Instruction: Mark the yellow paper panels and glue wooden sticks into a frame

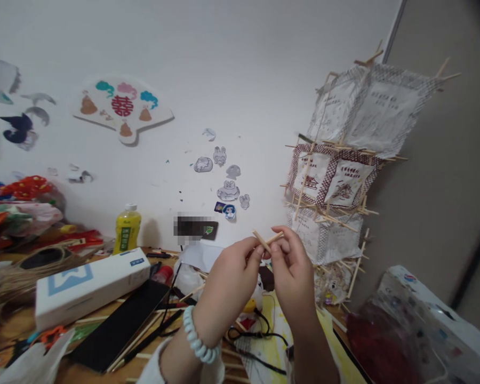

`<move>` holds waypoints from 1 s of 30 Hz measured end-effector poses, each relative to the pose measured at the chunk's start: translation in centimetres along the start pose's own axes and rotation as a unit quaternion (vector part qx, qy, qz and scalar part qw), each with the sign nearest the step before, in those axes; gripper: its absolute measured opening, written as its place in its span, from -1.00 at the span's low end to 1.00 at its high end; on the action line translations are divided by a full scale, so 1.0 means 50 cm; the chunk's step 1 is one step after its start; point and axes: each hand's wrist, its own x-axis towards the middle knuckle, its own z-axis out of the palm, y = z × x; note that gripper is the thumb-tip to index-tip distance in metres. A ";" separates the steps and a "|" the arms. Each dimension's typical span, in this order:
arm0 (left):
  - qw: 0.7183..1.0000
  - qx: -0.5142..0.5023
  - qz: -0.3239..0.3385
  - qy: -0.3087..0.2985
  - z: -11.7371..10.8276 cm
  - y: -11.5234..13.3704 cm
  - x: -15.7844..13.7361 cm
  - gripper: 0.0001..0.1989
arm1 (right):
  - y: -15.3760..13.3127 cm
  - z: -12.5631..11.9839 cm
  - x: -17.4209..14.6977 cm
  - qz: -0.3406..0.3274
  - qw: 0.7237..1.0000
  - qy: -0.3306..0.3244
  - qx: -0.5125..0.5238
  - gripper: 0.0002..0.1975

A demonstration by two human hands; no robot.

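Two thin wooden sticks [261, 240] cross each other in an X, raised above the cluttered table. My left hand [232, 274] is closed, pinching one of them near the crossing between thumb and fingers. With thumb and bent fingers, my right hand [292, 269] grips the other, whose end points up to the right. The fingertips nearly meet there, so what binds the crossing, if anything, is hidden. A pale coiled band [198, 338] circles my left wrist. Behind my right hand stands a tall tiered lantern [344, 173] of sticks and drawn paper panels.
A white box [92, 288], a black flat case [122, 322] and a yellow bottle [127, 230] stand or lie on the left. Twine [20, 272] is coiled beyond. Black cable [260, 333] runs below my hands. A plastic-wrapped carton [436, 314] is at right.
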 end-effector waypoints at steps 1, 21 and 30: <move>1.000 -0.006 0.001 -0.002 -0.001 0.000 -0.001 -0.77 | -0.001 0.001 0.000 0.000 1.000 0.001 0.002 -0.77; 0.998 -0.040 0.039 -0.023 -0.007 0.002 -0.001 -0.76 | -0.027 -0.007 0.001 0.018 0.999 0.026 0.026 -0.66; 0.999 -0.038 0.026 -0.011 -0.003 0.001 -0.004 -0.74 | -0.025 -0.005 -0.001 0.019 0.999 0.031 -0.004 -0.66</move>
